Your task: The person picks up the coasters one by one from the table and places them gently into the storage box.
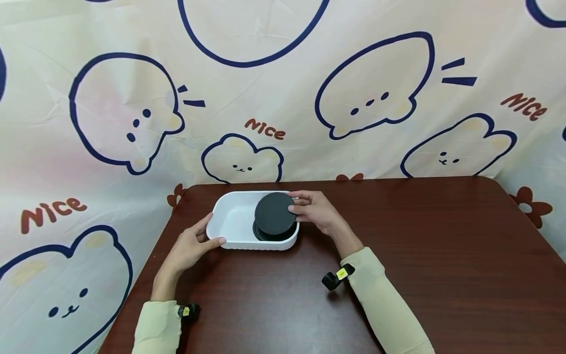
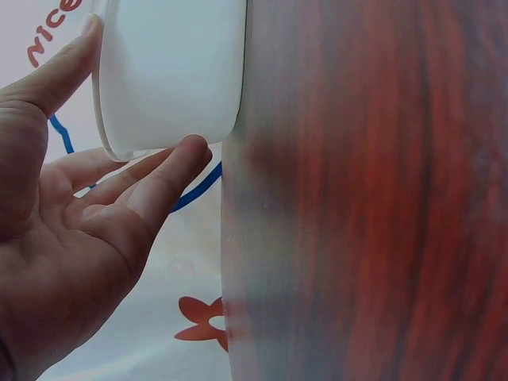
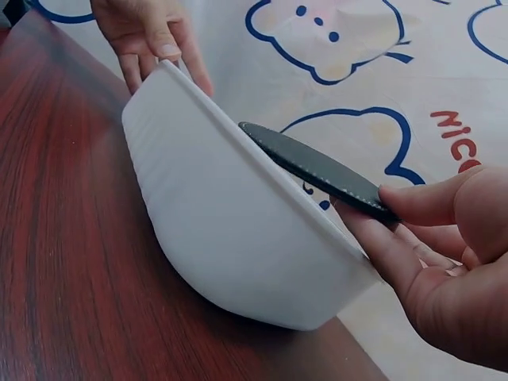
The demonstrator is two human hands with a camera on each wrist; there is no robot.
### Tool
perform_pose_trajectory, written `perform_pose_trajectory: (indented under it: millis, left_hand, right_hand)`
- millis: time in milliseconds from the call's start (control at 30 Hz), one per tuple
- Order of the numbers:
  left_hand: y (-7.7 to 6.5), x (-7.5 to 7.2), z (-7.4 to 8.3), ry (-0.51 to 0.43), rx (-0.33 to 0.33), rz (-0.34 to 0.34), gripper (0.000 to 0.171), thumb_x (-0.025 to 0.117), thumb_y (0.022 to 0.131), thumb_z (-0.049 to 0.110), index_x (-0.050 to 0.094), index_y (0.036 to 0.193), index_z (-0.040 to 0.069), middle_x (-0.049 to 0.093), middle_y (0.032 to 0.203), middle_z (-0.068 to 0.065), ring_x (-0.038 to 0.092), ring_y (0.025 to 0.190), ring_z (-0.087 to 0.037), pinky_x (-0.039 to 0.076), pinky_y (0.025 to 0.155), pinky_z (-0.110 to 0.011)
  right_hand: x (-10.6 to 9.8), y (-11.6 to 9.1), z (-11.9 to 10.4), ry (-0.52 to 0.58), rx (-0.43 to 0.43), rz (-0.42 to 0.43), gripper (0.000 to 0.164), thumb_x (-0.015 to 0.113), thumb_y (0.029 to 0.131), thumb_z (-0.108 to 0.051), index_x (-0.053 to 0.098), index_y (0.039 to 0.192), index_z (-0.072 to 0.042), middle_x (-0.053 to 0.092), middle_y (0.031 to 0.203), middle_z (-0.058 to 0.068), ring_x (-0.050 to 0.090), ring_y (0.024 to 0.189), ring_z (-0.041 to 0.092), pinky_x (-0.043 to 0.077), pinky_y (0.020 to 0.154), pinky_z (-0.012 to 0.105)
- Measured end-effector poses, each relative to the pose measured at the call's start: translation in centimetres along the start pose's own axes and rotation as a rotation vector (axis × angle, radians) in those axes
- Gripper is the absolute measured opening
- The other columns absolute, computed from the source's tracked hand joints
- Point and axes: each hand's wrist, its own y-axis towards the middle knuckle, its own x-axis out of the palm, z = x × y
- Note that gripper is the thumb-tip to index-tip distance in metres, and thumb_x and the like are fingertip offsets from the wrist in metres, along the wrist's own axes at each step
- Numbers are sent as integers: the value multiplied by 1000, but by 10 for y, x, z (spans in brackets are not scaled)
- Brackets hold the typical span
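Observation:
A white oblong tray with rounded corners [image 1: 234,221] sits near the table's far edge, left of centre. My left hand [image 1: 190,246] grips its left end, thumb at the near corner and fingers along the side. In the left wrist view, fingertips touch the tray's outer wall [image 2: 175,79]. With thumb and fingers, my right hand [image 1: 314,211] pinches the edge of a thin black round coaster [image 1: 275,212]. That coaster [image 3: 317,167] slants over the tray's rim in the right wrist view. Beneath it, inside the tray's right half, lies more black round material [image 1: 270,237], mostly hidden.
The dark brown wooden table [image 1: 420,255] extends to the right and toward me. Behind it hangs a pale cloth [image 1: 300,157] printed with cartoon bears. Black wrist cameras are strapped at both sleeves, the right one [image 1: 338,276] close above the tabletop.

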Motion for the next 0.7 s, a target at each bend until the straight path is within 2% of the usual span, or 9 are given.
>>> perform_pose_trajectory:
  millis: [133, 300, 433, 600, 700]
  left_hand:
    - [0, 0, 0, -3, 0, -4, 99, 82, 97, 38, 23, 172, 12, 36, 171, -26, 56, 145, -43, 54, 108, -50]
    - [1, -1, 0, -10, -2, -5, 100, 82, 96, 39, 23, 172, 12, 36, 171, -26, 56, 146, -43, 54, 107, -49]
    - [1, -1, 0, -14, -3, -5, 100, 82, 96, 39, 23, 172, 12, 36, 171, -26, 56, 145, -44, 54, 108, -49]
    - [0, -1, -1, -14, -6, -5, 100, 82, 96, 39, 23, 172, 11, 36, 171, -26, 56, 146, -44, 53, 108, -50]
    - [0, 0, 0, -14, -12, -8, 100, 82, 96, 39, 23, 172, 11, 36, 171, -26, 56, 146, -44, 53, 108, -49]
  right_hand:
    - [5, 0, -1, -86, -38, 16, 47, 72, 101, -2, 66, 148, -10, 71, 137, 22, 76, 97, 16, 67, 85, 33]
    - [12, 0, -4, -249, -103, 45, 43, 74, 100, -6, 70, 143, -13, 74, 129, 17, 76, 97, 19, 67, 82, 33]
    - [17, -3, -6, -373, -147, 75, 41, 75, 100, -9, 73, 140, -16, 76, 129, 13, 76, 104, 24, 66, 83, 34]
    - [21, -6, -8, -577, -243, 146, 36, 76, 101, -16, 75, 137, -15, 73, 139, 10, 73, 124, 28, 63, 102, 41]
    - [20, -9, -9, -628, -273, 179, 35, 77, 101, -19, 76, 136, -15, 70, 145, 8, 71, 127, 30, 60, 107, 46]
